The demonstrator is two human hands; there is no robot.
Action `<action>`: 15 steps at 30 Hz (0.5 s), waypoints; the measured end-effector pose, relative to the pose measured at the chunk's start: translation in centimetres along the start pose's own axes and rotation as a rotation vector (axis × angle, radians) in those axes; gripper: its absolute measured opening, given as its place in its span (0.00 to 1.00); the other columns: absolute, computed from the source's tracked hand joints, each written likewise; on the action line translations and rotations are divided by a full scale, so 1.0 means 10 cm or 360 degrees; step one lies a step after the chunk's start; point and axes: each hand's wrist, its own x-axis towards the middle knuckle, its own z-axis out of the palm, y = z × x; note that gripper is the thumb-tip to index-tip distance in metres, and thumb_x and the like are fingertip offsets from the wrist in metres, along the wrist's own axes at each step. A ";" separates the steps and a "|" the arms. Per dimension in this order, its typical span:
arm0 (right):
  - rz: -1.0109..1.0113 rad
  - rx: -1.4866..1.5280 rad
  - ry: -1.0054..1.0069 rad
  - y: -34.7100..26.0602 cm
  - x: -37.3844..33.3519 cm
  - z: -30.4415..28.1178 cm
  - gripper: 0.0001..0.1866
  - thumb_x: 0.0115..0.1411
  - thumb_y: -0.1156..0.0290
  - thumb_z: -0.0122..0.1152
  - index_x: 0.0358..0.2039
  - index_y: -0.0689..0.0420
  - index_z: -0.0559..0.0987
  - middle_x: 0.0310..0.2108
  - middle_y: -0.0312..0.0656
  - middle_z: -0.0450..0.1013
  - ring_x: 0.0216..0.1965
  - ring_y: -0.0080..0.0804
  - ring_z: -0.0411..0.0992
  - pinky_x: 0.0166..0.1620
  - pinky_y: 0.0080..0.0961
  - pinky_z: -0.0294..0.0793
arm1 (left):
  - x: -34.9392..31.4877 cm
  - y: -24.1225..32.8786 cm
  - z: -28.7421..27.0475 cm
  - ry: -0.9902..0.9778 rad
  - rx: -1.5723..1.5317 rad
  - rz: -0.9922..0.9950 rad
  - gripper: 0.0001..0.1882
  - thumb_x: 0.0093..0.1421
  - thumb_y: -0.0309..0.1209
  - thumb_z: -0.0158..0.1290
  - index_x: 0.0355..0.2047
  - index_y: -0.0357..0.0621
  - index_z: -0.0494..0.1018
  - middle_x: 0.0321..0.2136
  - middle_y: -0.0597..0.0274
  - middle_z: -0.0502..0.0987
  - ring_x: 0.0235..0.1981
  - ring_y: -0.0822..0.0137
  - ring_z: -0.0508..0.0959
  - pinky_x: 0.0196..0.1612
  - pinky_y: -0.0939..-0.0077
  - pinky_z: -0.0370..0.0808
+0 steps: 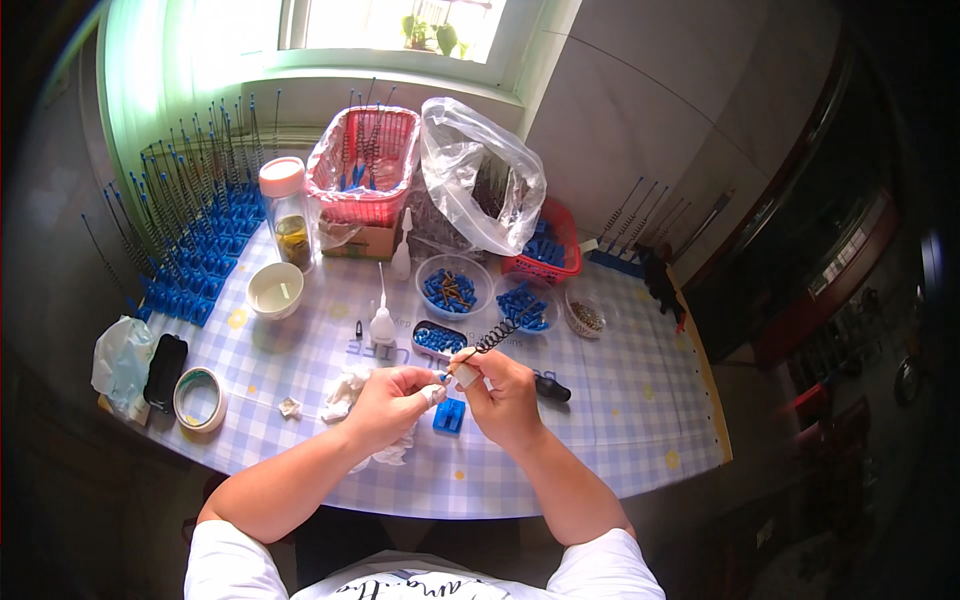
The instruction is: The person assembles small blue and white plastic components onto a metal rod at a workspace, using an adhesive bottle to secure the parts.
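My right hand is closed round the lower end of a black coiled spring wire, which slants up and away to the right. Thumb and fingertips of my left hand are pinched at the same end, where a small bit of blue shows between the two hands. What exactly the left fingers grip is mostly hidden. Both hands have white tape on fingers. Just below them a small blue block lies on the checked tablecloth. Crumpled white tissue lies beside and partly beneath my left hand.
Beyond my hands are a dish of blue beads, tubs of blue parts and a white dropper bottle. A bowl, a jar and a tape roll stand left. Blue stands with spring wires fill the far left.
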 end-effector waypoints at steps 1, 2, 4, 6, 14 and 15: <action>0.0008 -0.0016 -0.0009 0.00 0.00 -0.01 0.05 0.53 0.82 0.57 0.32 0.62 0.76 0.24 0.43 0.72 0.23 0.31 0.73 0.27 0.23 0.71 | 0.00 0.01 0.02 0.0002 -0.0002 0.0032 0.10 0.57 0.25 0.55 0.39 0.33 0.75 0.32 0.65 0.77 0.32 0.79 0.73 0.37 0.84 0.70; 0.0016 -0.0031 -0.0019 0.01 0.00 -0.01 0.05 0.53 0.82 0.57 0.32 0.62 0.76 0.24 0.43 0.72 0.23 0.31 0.73 0.27 0.22 0.71 | -0.01 0.01 0.02 0.0004 -0.0004 0.0064 0.09 0.57 0.26 0.55 0.38 0.34 0.76 0.29 0.68 0.77 0.30 0.82 0.71 0.33 0.86 0.68; 0.0019 -0.0017 -0.0012 0.00 0.00 0.00 0.05 0.53 0.82 0.57 0.32 0.62 0.76 0.24 0.43 0.72 0.23 0.31 0.73 0.27 0.22 0.71 | 0.00 0.00 -0.01 -0.0004 0.0007 0.0039 0.10 0.57 0.25 0.55 0.39 0.33 0.75 0.32 0.65 0.77 0.32 0.80 0.73 0.36 0.85 0.70; 0.0023 0.0000 -0.0006 0.00 0.00 0.01 0.06 0.53 0.82 0.57 0.32 0.62 0.76 0.24 0.43 0.72 0.23 0.31 0.73 0.27 0.22 0.72 | 0.00 0.00 -0.02 -0.0011 0.0019 0.0013 0.11 0.56 0.24 0.56 0.40 0.32 0.74 0.34 0.61 0.78 0.35 0.77 0.75 0.40 0.84 0.72; 0.0098 0.0044 0.0001 0.04 -0.03 0.03 0.05 0.53 0.81 0.57 0.32 0.61 0.77 0.23 0.43 0.71 0.22 0.30 0.72 0.27 0.22 0.70 | -0.01 0.02 -0.01 -0.0014 0.0070 0.0024 0.11 0.57 0.24 0.56 0.40 0.33 0.74 0.34 0.62 0.78 0.34 0.78 0.75 0.39 0.84 0.72; 0.0103 0.0056 -0.0004 0.05 -0.04 0.02 0.05 0.53 0.81 0.57 0.32 0.61 0.77 0.23 0.43 0.71 0.22 0.30 0.72 0.27 0.22 0.70 | -0.01 0.02 -0.01 -0.0002 0.0072 0.0016 0.11 0.57 0.24 0.56 0.40 0.33 0.74 0.34 0.62 0.78 0.34 0.78 0.75 0.39 0.84 0.72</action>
